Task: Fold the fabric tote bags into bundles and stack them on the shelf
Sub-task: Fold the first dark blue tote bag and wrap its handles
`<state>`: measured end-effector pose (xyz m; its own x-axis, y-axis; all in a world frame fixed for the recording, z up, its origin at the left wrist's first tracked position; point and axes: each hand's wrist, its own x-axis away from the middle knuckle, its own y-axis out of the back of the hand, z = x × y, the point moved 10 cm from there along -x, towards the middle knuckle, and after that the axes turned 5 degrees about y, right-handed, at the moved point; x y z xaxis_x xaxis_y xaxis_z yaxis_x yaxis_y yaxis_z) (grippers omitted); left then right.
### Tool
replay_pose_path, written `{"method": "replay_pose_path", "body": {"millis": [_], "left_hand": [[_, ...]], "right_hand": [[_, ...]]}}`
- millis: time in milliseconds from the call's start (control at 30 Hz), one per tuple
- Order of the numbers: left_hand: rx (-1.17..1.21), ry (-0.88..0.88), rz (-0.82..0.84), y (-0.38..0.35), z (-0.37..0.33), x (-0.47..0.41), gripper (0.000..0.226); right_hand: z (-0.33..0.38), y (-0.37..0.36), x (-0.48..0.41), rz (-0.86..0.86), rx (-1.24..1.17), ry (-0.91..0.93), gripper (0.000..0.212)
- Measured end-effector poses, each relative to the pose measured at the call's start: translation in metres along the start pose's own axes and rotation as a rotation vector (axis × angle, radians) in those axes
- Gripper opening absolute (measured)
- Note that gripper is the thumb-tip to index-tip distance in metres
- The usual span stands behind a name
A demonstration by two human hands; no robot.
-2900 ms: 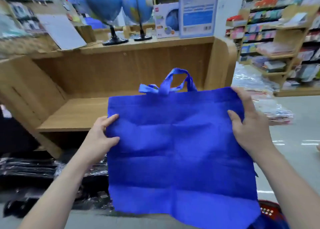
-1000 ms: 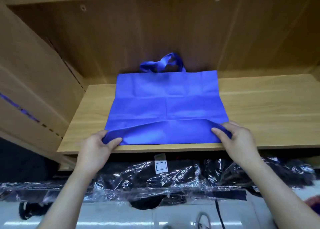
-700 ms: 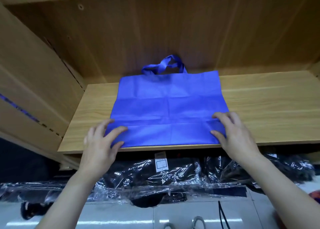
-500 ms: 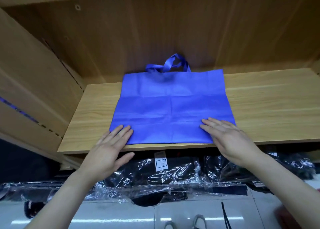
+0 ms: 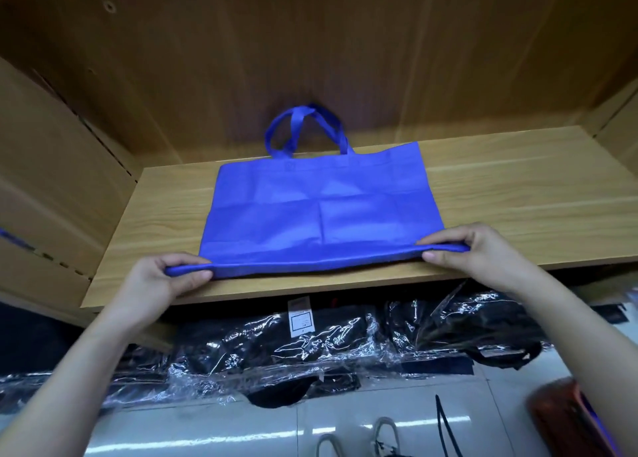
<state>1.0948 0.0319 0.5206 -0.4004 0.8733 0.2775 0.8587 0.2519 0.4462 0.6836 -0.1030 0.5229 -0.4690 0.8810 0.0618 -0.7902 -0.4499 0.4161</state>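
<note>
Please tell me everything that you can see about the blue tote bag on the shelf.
The blue tote bag looks like thin non-woven fabric, with fold creases across it. It lies flat on the wooden shelf, mouth away from the person, its two loop handles standing against the back panel. The left hand and the right hand each pinch a near corner, lifting the near edge slightly.

I see a plain royal-blue tote bag on a shelf of light tan wood grain. Below it are black goods in shiny clear plastic, and pale grey floor tiles.
</note>
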Motion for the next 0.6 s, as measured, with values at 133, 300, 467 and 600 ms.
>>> {"method": "replay_pose_path", "body": {"millis": [133,300,467,600], "left_hand": [[0.161,-0.025,-0.127,0.005,-0.009,-0.001,0.008],[0.148,-0.103,-0.286,0.001,-0.027,-0.005,0.011],[-0.256,-0.075,-0.401,0.000,-0.015,-0.019,0.029],[-0.435,-0.063,-0.460,0.001,-0.008,-0.017,0.042]], "right_hand": [[-0.004,0.013,0.000,-0.171,-0.105,-0.011,0.012],[-0.009,0.031,-0.004,-0.402,-0.017,-0.012,0.018],[-0.012,0.028,-0.006,-0.472,0.217,-0.013,0.019],[0.009,0.011,-0.007,-0.402,0.618,0.015,0.023]]}}
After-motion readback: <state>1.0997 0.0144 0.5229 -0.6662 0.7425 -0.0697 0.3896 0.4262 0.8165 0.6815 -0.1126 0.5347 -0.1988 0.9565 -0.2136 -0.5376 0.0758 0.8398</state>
